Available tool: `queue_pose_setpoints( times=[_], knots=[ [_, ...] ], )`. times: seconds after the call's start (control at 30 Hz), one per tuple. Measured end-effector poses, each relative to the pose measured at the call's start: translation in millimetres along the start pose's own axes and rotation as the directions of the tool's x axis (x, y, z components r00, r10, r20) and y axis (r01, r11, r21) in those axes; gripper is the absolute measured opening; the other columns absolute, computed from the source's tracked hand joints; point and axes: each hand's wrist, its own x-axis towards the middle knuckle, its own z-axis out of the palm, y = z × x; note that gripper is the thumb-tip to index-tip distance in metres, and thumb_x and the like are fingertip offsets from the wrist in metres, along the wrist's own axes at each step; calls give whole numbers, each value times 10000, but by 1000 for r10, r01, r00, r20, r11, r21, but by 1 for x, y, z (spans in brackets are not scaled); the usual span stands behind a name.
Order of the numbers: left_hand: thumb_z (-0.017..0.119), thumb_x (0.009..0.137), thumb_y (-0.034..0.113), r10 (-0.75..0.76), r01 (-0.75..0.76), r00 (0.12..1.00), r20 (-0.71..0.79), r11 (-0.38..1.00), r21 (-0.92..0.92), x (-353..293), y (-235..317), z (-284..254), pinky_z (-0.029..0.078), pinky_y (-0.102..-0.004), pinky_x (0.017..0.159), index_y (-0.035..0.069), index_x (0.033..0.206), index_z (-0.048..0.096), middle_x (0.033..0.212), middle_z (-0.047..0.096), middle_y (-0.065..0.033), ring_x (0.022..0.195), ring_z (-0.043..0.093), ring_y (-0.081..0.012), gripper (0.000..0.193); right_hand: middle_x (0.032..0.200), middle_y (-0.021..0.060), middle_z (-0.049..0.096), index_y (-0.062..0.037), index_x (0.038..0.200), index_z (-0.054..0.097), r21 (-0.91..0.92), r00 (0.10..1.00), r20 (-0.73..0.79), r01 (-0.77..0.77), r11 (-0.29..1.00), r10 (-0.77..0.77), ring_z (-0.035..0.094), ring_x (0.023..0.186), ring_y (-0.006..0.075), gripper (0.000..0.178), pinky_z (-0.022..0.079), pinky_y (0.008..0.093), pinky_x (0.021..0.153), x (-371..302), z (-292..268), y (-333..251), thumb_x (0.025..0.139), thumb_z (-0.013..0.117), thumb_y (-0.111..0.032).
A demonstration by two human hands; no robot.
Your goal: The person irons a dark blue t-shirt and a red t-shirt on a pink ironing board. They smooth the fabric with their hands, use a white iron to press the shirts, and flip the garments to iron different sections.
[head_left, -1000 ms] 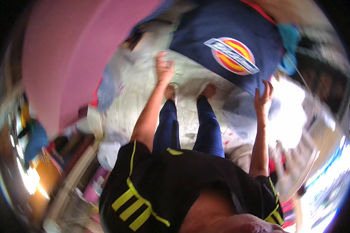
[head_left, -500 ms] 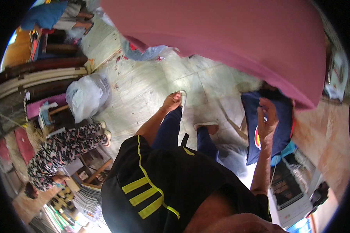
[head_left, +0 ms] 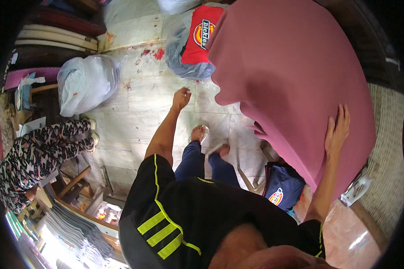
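My right hand (head_left: pixel 337 131) lies flat, fingers spread, on a large pink cloth (head_left: pixel 292 80) that covers a raised surface at the right. My left hand (head_left: pixel 181 98) hangs free over the tiled floor (head_left: pixel 139 112), fingers loosely curled, holding nothing. Below me are my blue trousers and sandalled feet (head_left: pixel 208 139). A dark blue garment with a round logo (head_left: pixel 280 186) lies under the cloth's lower edge, beside my right forearm.
A clear plastic bag with a red garment (head_left: pixel 195 42) lies on the floor ahead. A white plastic bag (head_left: pixel 85 83) stands at the left. A person in patterned trousers (head_left: pixel 40 152) sits at the left. Stacked folded grey clothes (head_left: pixel 74 226) lie lower left.
The view has swung round. My right hand has gone from the dark blue garment to lying flat on the pink cloth. My left arm stays stretched out over the floor.
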Motion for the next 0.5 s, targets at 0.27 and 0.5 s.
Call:
queue_pose_setpoints(
  times=[0.27, 0.5],
  knots=[
    [664, 895, 281, -131, 118, 962, -240, 991, -71, 122, 8, -5, 549, -423, 763, 45, 996, 707, 865, 717, -168, 835, 698, -350, 261, 1539, 248, 369, 3, 1441, 466, -6, 997, 48, 68, 998, -67, 338, 1425, 431, 620, 263, 541, 1155, 12, -15, -23, 1017, 458, -448],
    [713, 846, 298, -159, 180, 944, -287, 983, 47, 202, -30, 13, 480, -466, 961, -12, 1225, 599, 1172, 663, -216, 1120, 601, -407, 502, 1538, 294, 331, 43, 1435, 429, 81, 997, 77, 8, 997, -14, 321, 1426, 452, 706, 263, 555, 1157, 16, -14, -27, 1030, 384, -533]
  ],
)
